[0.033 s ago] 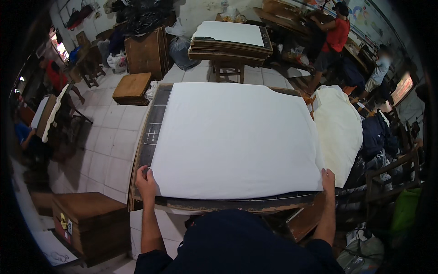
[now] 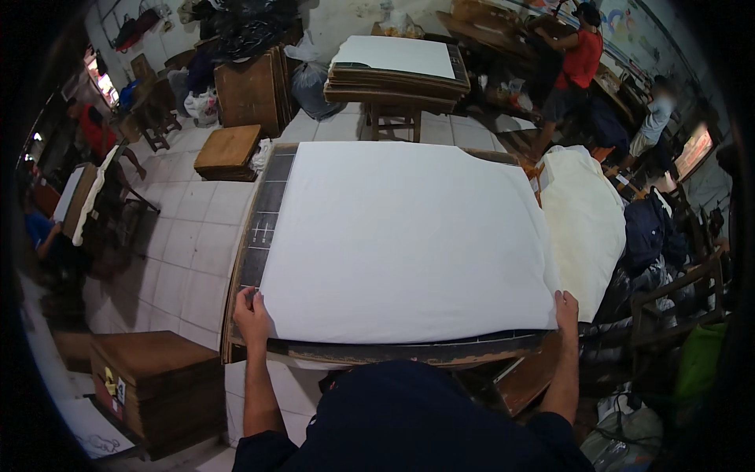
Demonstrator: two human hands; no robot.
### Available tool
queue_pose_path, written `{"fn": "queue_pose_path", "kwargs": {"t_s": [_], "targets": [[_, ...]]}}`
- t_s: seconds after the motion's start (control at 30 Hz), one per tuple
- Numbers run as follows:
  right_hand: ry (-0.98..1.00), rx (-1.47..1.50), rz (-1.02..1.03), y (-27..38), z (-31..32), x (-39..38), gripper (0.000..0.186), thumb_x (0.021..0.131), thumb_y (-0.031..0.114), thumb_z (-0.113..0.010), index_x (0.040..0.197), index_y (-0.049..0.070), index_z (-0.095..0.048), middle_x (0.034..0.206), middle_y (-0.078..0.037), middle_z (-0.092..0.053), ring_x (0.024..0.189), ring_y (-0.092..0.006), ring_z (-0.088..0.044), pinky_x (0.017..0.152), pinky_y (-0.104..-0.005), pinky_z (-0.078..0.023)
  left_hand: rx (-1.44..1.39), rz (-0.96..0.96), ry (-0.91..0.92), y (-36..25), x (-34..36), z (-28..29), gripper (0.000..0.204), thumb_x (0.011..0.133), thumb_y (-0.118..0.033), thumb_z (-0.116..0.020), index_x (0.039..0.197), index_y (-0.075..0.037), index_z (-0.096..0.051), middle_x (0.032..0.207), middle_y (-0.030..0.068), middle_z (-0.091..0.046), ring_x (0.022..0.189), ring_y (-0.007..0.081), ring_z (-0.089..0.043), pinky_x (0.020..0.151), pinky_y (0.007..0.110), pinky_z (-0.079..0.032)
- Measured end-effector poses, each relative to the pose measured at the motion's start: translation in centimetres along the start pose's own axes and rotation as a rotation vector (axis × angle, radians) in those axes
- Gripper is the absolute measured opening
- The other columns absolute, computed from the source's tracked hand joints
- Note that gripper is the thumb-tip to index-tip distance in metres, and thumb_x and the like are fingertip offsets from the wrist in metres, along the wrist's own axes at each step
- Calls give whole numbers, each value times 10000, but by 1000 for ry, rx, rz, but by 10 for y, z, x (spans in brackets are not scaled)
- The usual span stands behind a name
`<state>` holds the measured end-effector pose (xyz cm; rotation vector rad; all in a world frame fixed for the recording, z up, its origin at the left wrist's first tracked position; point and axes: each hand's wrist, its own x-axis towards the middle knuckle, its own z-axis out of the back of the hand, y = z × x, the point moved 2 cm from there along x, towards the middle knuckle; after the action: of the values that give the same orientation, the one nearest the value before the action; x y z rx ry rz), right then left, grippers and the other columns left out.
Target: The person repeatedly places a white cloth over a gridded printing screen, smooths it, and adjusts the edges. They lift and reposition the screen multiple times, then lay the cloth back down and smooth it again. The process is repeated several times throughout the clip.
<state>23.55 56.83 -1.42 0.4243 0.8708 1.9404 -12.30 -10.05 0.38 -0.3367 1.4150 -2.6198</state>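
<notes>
Smooth, matt white cloth is spread mid-frame over a board faced in matt black and roughened along its brown, wood-like edge. At right, creased matt cream cloth is seen. Glossy black plastic is bunched at upper left; matt, wood-like boards are stacked at lower left.

One flat white cloth lay between the left fingers and right fingers. One rounded cream cloth bundle lay beyond the right fingers. One block-shaped brown board stack stood left of the left fingers. Two red-shirted people were well beyond both.
</notes>
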Motion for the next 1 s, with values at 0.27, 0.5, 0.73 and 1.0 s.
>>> {"fn": "queue_pose_path", "kwargs": {"t_s": [0.27,0.5,0.73,1.0], "targets": [[31,85,28,2,8,-10,319,1008,217,-570,813,-30,-517,722,-26,-497,721,-116,-443,658,-311,-418,-1,-65,27,4,-4,8,199,945,-88,-607,1106,25,-643,871,162,-716,788,221,-690,729,350,-530],[71,82,9,1,15,-11,317,1014,226,-568,809,-11,-527,730,1,-520,712,-95,-443,630,-288,-406,103,-38,71,-1,-18,18,218,956,-102,-590,1131,20,-635,896,206,-719,814,295,-710,743,392,-537],[129,-5,60,-4,26,-14,313,1018,218,-570,801,-5,-535,718,21,-503,687,-84,-431,600,-277,-379,91,-101,66,7,-33,25,224,963,-93,-572,1137,39,-624,880,198,-716,788,259,-695,713,376,-529],[191,55,22,-9,30,-15,304,1020,225,-572,837,-18,-572,710,17,-522,667,-89,-453,613,-282,-405,161,-66,111,5,-45,37,222,960,-93,-586,1145,24,-622,825,214,-695,743,318,-696,680,411,-522]]}}
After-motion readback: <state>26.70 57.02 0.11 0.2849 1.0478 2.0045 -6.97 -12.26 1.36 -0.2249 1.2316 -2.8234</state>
